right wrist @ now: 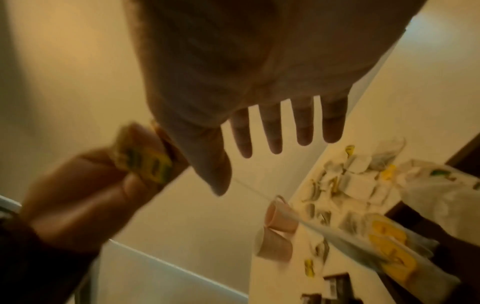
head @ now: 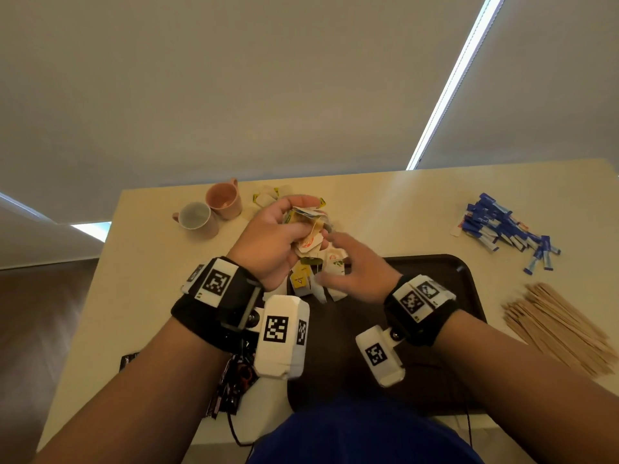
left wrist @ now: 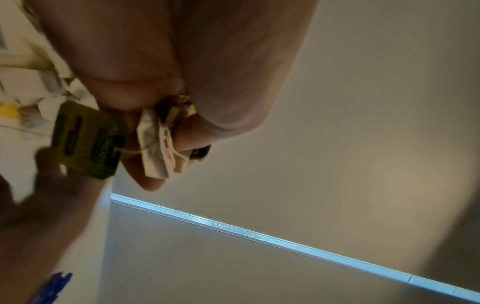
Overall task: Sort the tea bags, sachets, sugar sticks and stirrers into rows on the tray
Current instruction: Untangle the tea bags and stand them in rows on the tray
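My left hand is raised above the table and grips a bunch of tea bags; some dangle on strings down to the dark brown tray's far left corner. The left wrist view shows the fingers curled round the paper bags, with a green tag hanging beside them. My right hand hovers just right of the bunch, fingers spread and holding nothing. More tea bags lie on the table beyond the tray. Blue sugar sticks and wooden stirrers lie to the right.
Two cups stand at the far left of the cream table. Dark sachets lie near the front left edge, under my left forearm. The near and right parts of the tray are bare.
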A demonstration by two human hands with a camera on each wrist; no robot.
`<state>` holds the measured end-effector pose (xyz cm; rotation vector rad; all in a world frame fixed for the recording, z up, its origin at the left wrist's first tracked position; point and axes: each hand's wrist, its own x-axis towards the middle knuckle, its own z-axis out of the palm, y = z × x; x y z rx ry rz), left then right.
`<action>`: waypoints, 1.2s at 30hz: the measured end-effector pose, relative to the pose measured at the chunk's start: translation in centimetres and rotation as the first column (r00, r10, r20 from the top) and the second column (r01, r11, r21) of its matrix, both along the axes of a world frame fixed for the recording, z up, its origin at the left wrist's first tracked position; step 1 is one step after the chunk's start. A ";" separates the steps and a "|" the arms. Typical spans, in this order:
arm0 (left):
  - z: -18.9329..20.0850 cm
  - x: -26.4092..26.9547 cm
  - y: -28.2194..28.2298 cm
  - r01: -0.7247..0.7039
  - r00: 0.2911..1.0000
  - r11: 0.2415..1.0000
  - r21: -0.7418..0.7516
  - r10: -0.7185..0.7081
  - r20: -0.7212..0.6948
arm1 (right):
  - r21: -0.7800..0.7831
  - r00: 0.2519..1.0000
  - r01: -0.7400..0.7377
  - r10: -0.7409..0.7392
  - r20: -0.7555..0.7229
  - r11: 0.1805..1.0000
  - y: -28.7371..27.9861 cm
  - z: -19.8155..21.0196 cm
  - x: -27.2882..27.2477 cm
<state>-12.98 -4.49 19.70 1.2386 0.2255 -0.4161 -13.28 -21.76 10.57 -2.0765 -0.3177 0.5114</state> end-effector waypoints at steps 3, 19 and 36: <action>0.7 0.2 0.0 -0.012 1.000 0.999 -0.043 0.012 0.005 | 0.083 0.991 -0.119 0.124 -0.052 0.989 1.5 -0.8 -0.3; -3.0 0.8 3.3 -0.259 0.950 0.962 0.092 0.270 -0.154 | 0.317 0.984 0.167 -0.135 -0.120 0.934 -3.0 2.1 -0.8; -4.0 1.6 3.3 -0.344 0.908 0.938 0.052 0.346 -0.236 | 0.345 0.906 0.412 -0.342 -0.247 0.843 -4.2 3.0 0.0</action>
